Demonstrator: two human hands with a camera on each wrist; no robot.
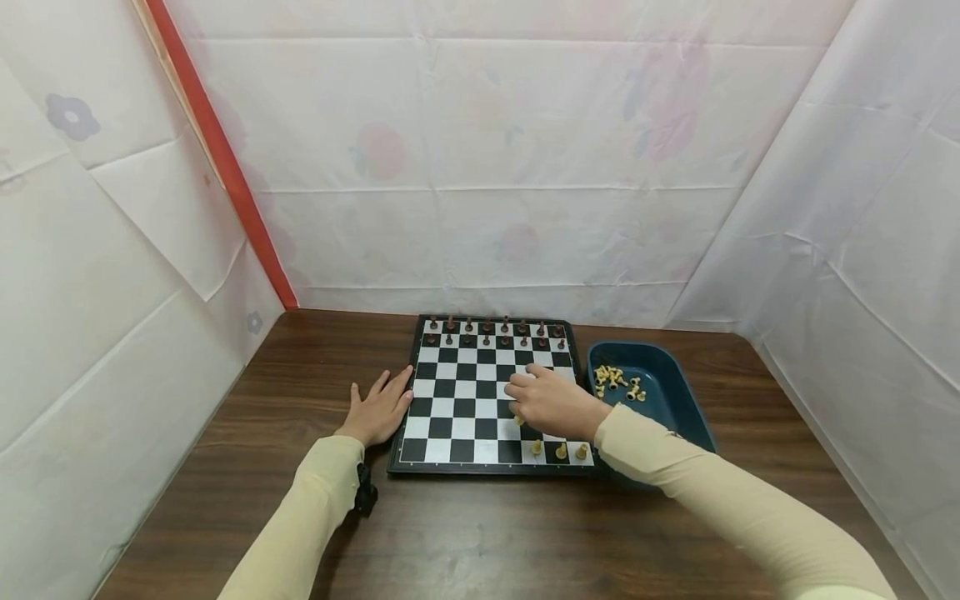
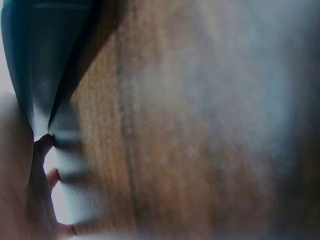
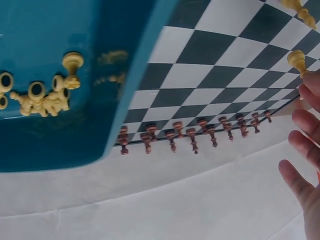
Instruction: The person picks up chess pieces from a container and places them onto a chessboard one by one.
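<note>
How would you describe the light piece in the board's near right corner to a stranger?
On the brown table, find the checkered board. Follow its near edge right, toward the blue tray. The light piece standing on the white corner square is rightmost of three in the nearest row.

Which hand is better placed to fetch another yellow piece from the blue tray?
Probably the right hand: the blue tray stands on that side of the chessboard, though that hand seems to pinch a yellow piece. The left hand rests at the chessboard's opposite edge.
</note>
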